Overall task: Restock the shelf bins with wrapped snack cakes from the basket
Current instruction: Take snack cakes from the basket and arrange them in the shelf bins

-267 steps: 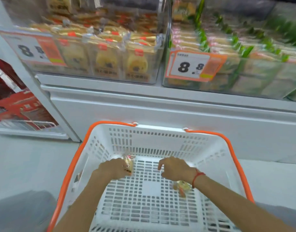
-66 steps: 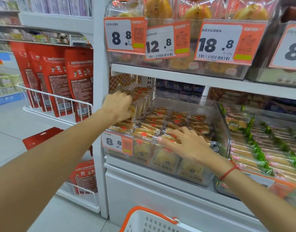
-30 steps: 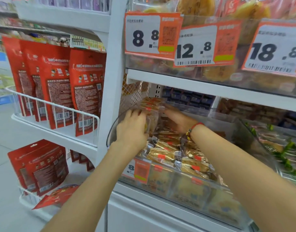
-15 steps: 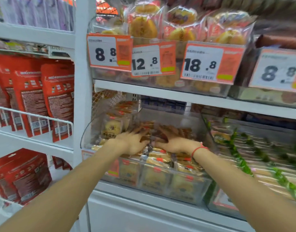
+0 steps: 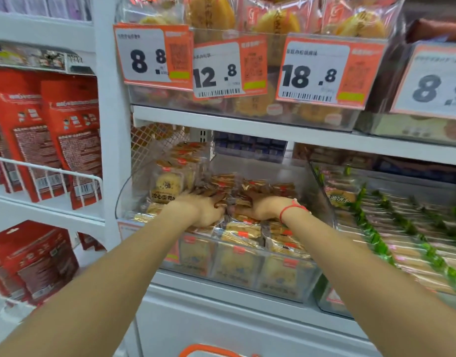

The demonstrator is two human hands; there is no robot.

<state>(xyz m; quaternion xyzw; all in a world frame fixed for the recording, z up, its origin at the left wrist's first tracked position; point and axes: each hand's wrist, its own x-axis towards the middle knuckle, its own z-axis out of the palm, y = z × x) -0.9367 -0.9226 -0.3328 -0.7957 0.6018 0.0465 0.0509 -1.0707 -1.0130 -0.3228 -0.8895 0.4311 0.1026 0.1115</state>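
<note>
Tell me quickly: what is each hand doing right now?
Left hand: open, fingers spread flat on the wrapped snack cakes in the clear bin.
Right hand: open, pressing flat on the same cakes.

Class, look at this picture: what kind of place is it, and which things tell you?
Most likely a shop's snack aisle. Orange price tags hang on white shelves, clear bins hold wrapped snack cakes, and red packets fill a side rack.
</note>
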